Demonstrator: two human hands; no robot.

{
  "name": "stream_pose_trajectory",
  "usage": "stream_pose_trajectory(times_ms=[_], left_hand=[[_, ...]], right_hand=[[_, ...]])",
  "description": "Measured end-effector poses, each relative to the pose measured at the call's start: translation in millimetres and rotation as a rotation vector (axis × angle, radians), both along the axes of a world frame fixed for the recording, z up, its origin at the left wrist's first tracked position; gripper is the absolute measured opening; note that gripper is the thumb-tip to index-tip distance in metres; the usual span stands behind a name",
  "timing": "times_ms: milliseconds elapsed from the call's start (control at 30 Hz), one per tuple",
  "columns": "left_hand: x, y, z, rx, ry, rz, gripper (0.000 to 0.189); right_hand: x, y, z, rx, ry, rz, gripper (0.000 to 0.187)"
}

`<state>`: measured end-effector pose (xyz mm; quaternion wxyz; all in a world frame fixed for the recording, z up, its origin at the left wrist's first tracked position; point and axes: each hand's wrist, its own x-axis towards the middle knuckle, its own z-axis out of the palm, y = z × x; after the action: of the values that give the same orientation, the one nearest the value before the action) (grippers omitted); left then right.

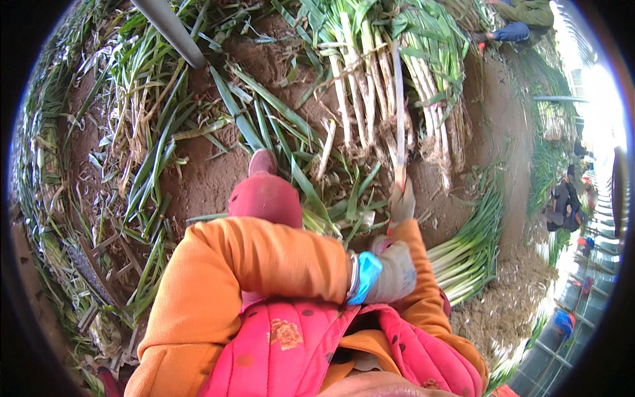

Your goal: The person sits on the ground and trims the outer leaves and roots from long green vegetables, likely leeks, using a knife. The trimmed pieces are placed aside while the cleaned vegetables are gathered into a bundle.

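Note:
My right hand, in a soiled glove, is closed on the lower end of a long, pale, flat strip. Whether the strip is a blade or a tape I cannot tell; red shows beside the grip. It reaches away over long green onions, whose roots point towards me. My left hand, in a pale glove with a blue band at the wrist, lies across by my right forearm. Its fingers are hidden. To the right, a pile of cleaner green onions rests on the soil.
Loose leaves and onion stalks litter the ground at left. A grey pole stands at the upper left. My boot is among the leaves. Another person is at the upper right; more people are farther off.

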<state>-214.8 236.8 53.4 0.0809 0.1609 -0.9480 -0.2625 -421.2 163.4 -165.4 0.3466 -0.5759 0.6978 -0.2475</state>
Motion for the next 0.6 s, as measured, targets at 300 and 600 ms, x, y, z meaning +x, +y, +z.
stream_pose_trajectory(times_ms=[300,600], left_hand=[[44,-38,-1,0.354,-0.199,0.235,0.023],[75,-105,-7,0.327,-0.372,0.064,0.038]], right_hand=[[139,-293,-5,-0.101,-0.029,0.257,0.053],[235,-445,-36,-0.236,0.339,0.280,0.055]])
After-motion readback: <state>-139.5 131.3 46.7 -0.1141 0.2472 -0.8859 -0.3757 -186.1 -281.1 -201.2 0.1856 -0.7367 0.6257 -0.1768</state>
